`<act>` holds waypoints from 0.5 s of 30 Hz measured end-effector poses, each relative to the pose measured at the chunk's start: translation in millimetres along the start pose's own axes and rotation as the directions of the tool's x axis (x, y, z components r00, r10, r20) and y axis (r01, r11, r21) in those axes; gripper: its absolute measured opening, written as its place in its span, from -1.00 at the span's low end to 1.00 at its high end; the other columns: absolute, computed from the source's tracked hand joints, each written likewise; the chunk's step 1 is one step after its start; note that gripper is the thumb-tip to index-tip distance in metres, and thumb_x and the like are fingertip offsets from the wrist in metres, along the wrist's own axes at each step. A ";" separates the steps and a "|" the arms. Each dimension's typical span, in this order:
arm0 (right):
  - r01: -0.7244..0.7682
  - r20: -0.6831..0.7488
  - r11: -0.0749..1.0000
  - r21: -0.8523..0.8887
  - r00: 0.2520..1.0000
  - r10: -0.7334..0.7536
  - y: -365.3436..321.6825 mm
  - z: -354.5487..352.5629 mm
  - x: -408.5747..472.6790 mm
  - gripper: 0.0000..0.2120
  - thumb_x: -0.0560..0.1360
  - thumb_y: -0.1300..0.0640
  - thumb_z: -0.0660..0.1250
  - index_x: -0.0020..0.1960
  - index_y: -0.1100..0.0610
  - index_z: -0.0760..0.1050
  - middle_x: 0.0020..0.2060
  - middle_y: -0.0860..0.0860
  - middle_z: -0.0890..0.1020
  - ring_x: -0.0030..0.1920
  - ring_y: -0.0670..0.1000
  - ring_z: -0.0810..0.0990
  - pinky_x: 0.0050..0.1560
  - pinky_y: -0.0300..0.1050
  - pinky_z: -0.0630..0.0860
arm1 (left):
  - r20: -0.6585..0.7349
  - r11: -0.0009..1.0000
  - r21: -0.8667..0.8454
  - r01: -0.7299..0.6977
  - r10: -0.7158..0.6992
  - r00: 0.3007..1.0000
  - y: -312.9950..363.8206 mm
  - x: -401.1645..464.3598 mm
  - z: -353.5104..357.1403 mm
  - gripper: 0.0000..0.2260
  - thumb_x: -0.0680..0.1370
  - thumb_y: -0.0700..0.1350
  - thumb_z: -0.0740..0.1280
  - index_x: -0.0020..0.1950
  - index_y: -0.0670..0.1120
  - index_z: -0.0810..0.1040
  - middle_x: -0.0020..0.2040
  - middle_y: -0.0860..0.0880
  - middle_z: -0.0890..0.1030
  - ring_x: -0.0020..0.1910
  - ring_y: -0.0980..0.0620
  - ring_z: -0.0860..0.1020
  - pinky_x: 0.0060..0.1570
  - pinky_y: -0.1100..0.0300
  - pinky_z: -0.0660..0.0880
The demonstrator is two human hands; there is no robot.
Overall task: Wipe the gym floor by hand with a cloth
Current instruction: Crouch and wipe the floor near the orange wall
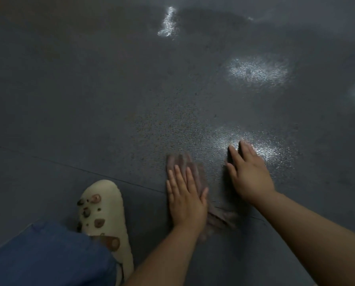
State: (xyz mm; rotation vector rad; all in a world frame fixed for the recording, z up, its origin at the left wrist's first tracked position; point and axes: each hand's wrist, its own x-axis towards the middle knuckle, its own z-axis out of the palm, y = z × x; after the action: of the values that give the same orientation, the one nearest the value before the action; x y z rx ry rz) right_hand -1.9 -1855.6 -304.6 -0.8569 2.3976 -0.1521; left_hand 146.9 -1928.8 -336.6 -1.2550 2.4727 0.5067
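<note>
On the near left I see a cream slipper (105, 221) and a blue trouser leg (48, 254), planted on the grey gym floor (90, 89). The wet shine begins only a little to the right of the slipper; if the foot shifts onto that part it may slide, I think

A thin seam (73, 167) crosses the floor from left toward the hands. The brown cloth (195, 172) lies across it, flat under the left hand (186, 200), which presses with straight fingers and does not curl around the fabric. The near end of the cloth trails loose behind the wrist. Because nothing pinches it, a hard push could let the palm slip over the cloth, or the fabric could bunch and catch on the seam

Just to the right, apart from the cloth, the right hand (250, 174) rests open on the floor, fingers straight, and it holds nothing. It is on a glossy wet patch (261, 150), so if I lean weight there it can skid away

Farther right and far, more bright patches (257, 72) show the floor is wet there also
</note>
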 end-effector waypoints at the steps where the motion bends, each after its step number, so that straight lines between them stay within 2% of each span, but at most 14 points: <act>1: 0.003 -0.006 1.000 -0.003 1.000 -0.003 0.6 0.3 -0.9 -0.48 0.63 -0.07 0.02 0.55 0.01 0.01 0.55 0.07 -0.06 0.54 0.06 -0.10 0.51 0.00 -0.06 | 0.015 0.996 0.040 -0.076 0.076 0.997 -3.7 2.3 0.5 -0.39 0.58 0.19 -0.08 0.44 -0.23 0.21 0.41 -0.34 0.33 0.42 -0.28 0.19 0.36 -0.08 0.09; 3: 0.008 -0.011 1.000 -0.004 1.000 -0.008 0.5 0.3 -1.7 -0.47 0.63 -0.07 0.01 0.55 0.00 0.00 0.55 0.07 -0.06 0.54 0.06 -0.10 0.51 -0.01 -0.08 | 0.028 0.977 0.133 -0.169 0.167 0.986 -12.9 19.8 -5.1 -0.37 0.61 0.20 -0.23 0.46 -0.22 0.19 0.43 -0.32 0.30 0.43 -0.29 0.21 0.37 -0.06 0.06; 5: 0.011 -0.008 1.000 0.001 1.000 -0.011 0.6 -0.2 -1.9 -0.47 0.63 -0.07 0.00 0.55 0.00 -0.02 0.55 0.07 -0.07 0.54 0.06 -0.11 0.51 -0.02 -0.10 | -0.054 0.965 0.207 -0.161 0.175 0.983 -19.0 48.9 -22.0 -0.32 0.59 0.23 -0.28 0.53 -0.19 0.10 0.50 -0.31 0.15 0.48 -0.29 0.14 0.43 -0.04 -0.03; 7: 0.022 -0.003 1.000 0.020 1.000 -0.022 1.8 -1.4 -2.4 -0.48 0.63 -0.07 0.00 0.55 0.00 -0.01 0.55 0.06 -0.08 0.54 0.05 -0.12 0.52 -0.03 -0.12 | -0.059 0.985 0.174 -0.017 0.028 0.998 -22.7 86.5 -40.8 -0.36 0.60 0.23 -0.18 0.56 -0.13 -0.12 0.55 -0.25 -0.12 0.53 -0.22 -0.11 0.47 -0.01 -0.19; 8: 0.030 -0.002 0.999 0.033 1.000 -0.030 3.1 -2.0 -2.6 -0.48 0.64 -0.07 0.01 0.55 0.01 0.00 0.55 0.05 -0.07 0.54 0.05 -0.11 0.52 -0.04 -0.12 | -0.058 0.990 0.129 0.062 -0.055 0.997 -21.9 102.3 -50.8 -0.38 0.62 0.20 -0.11 0.56 -0.10 -0.16 0.54 -0.23 -0.19 0.53 -0.20 -0.18 0.47 -0.01 -0.22; 12: 0.049 -0.036 0.992 0.118 0.998 -0.045 12.7 -7.2 -2.6 -0.51 0.63 -0.01 0.07 0.53 0.05 0.12 0.54 0.03 0.04 0.53 0.03 0.02 0.49 -0.10 -0.01 | -0.081 0.984 0.034 0.178 -0.174 0.981 -5.0 127.4 -64.2 -0.40 0.63 0.18 -0.05 0.57 -0.07 -0.16 0.53 -0.24 -0.23 0.51 -0.23 -0.25 0.45 -0.03 -0.27; 15: 0.047 -0.093 0.970 0.237 0.995 -0.026 21.7 -10.4 -1.2 -0.54 0.62 0.06 0.12 0.49 0.10 0.22 0.51 0.04 0.18 0.49 0.05 0.16 0.44 -0.11 0.12 | -0.095 0.992 0.048 0.114 -0.109 0.990 23.7 111.3 -50.9 -0.41 0.63 0.18 -0.07 0.56 -0.03 -0.19 0.53 -0.27 -0.24 0.50 -0.25 -0.26 0.45 -0.05 -0.28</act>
State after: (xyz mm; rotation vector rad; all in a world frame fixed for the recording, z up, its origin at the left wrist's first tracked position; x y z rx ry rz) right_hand -18.8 -1838.7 -301.8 -0.7957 2.3836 -0.4928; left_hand 58.7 -2016.8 -335.9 -1.4150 2.4552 0.3596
